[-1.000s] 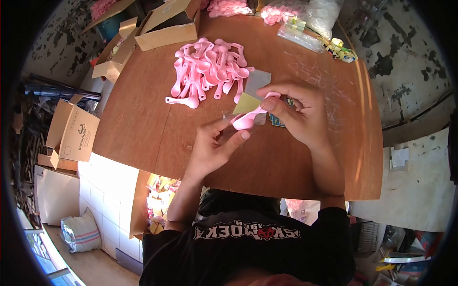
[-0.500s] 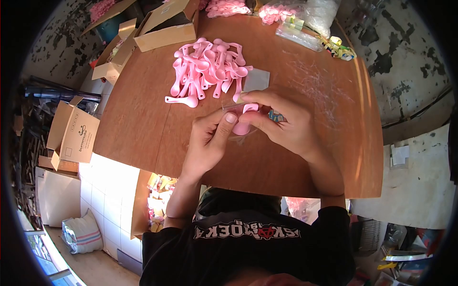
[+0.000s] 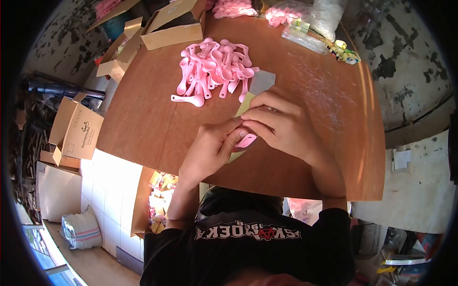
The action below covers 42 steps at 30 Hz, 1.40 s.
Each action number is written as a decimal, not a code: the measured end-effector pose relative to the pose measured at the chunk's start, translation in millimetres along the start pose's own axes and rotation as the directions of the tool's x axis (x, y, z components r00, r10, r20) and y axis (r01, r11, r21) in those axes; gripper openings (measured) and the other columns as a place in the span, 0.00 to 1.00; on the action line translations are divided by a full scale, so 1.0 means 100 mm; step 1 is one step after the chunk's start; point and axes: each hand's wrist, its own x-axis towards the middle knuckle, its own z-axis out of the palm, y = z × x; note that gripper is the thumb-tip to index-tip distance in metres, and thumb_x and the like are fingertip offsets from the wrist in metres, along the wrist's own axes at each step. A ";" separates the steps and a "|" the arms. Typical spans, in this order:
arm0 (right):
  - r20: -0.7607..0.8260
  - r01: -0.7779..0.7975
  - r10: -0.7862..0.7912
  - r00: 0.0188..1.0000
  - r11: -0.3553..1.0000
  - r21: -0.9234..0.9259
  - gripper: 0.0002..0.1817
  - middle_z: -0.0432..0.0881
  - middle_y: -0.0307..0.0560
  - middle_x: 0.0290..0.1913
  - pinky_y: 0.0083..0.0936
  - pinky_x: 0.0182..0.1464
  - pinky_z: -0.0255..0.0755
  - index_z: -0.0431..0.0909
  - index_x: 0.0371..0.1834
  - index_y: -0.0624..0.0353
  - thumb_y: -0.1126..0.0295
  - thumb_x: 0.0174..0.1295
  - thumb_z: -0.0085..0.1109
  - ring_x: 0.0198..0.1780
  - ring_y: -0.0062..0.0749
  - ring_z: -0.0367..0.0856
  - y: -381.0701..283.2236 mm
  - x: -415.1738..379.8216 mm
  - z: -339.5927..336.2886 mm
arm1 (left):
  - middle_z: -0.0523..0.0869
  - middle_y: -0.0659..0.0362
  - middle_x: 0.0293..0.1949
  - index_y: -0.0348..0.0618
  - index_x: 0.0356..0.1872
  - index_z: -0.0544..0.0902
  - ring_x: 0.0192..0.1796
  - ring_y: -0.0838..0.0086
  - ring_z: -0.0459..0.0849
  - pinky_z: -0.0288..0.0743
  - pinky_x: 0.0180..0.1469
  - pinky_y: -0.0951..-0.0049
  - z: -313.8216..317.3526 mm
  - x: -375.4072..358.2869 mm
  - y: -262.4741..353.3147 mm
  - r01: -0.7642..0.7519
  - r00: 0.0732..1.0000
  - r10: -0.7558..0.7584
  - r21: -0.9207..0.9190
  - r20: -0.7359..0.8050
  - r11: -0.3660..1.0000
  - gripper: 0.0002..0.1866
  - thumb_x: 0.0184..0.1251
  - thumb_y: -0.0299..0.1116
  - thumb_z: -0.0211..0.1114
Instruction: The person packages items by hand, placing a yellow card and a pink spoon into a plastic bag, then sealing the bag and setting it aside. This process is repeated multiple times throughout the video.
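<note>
My left hand (image 3: 210,145) is closed, its thumb and fingers gripping a pink scoop-like spoon (image 3: 247,140) whose holed handle end shows below the fingertips. A pale yellow-green paper strip (image 3: 245,104) runs behind both hands, and its lower end sticks out under the spoon. My right hand (image 3: 284,119) pinches the strip close to the left fingertips. Most of the spoon and the middle of the strip are hidden by the fingers. Just beyond the right hand lies a clear plastic sleeve (image 3: 263,80). A heap of pink spoons (image 3: 212,66) lies to the left of it.
At the back left of the wooden table (image 3: 138,119) stands an open cardboard box (image 3: 174,35). Clear plastic bags (image 3: 305,40) and a bundle of printed strips (image 3: 344,52) lie at the back right. Below the left edge, a carton (image 3: 160,200) holds packed pieces.
The spoon has turned and sits lower in the hands. The yellow-green strip now shows lengthwise, where a printed card face showed under the right hand before. The right fingers have curled inward.
</note>
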 end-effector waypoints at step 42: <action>0.014 -0.646 0.683 0.731 0.684 0.339 0.20 0.86 0.48 0.42 0.23 0.48 0.75 0.83 0.52 0.64 0.65 0.59 0.71 0.43 0.26 0.83 0.62 -0.36 -0.54 | 0.88 0.46 0.46 0.28 0.54 0.82 0.45 0.69 0.89 0.80 0.47 0.76 0.09 -0.06 -0.23 -0.001 0.960 -0.120 -0.429 -0.254 0.904 0.15 0.77 0.31 0.56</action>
